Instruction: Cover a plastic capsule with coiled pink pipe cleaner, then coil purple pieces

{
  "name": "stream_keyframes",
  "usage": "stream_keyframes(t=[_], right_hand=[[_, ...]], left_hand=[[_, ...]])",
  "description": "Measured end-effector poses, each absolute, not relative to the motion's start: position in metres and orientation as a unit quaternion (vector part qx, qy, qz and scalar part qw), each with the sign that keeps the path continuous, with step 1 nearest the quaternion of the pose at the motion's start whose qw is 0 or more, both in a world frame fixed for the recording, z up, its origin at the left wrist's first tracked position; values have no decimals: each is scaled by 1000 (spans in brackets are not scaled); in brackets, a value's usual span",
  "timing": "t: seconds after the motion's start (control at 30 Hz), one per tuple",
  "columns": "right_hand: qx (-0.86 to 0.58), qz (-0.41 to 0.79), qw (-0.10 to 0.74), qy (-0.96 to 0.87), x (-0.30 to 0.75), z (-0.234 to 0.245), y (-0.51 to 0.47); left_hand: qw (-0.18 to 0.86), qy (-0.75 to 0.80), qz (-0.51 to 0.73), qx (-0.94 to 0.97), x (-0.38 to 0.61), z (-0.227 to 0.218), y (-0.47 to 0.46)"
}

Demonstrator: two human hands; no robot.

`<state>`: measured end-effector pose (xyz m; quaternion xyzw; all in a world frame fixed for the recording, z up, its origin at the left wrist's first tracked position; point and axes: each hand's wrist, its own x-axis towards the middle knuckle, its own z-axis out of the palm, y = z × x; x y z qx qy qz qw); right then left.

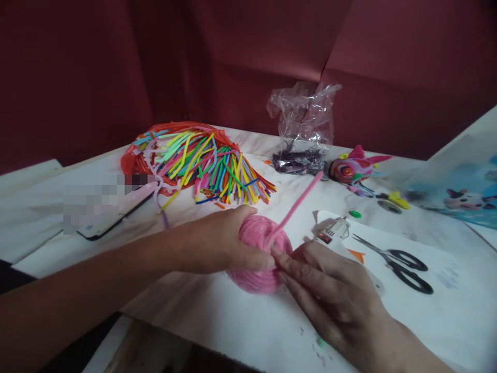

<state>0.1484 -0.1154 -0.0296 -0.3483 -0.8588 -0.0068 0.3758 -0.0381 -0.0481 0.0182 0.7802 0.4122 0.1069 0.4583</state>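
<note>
A round pink form wound from fuzzy pipe cleaner rests near the table's front edge. My left hand is cupped over its left side and top, gripping it. A loose pink pipe-cleaner end sticks up and to the right from the coil. My right hand presses against the form's right side, its fingertips pinched at the base of that loose end.
A heap of coloured pipe cleaners lies on a red bag at the back left. A clear plastic bag, a colourful toy figure, black scissors, a small glue gun and a phone are also on the white table.
</note>
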Motion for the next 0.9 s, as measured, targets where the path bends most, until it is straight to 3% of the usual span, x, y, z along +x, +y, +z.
stream_keyframes(t=[0.2,0.7,0.9], right_hand=[[-357,-11,349,-866,149,-36,-112],[-350,-15,304,-886,145,-32,-119],[-409,-7,373,-833,151,-17,-120]], left_hand=[[481,364,182,777,-46,4,-47],[531,390,213,721,-37,-4,-39],[555,405,183,703,-31,-4,-34]])
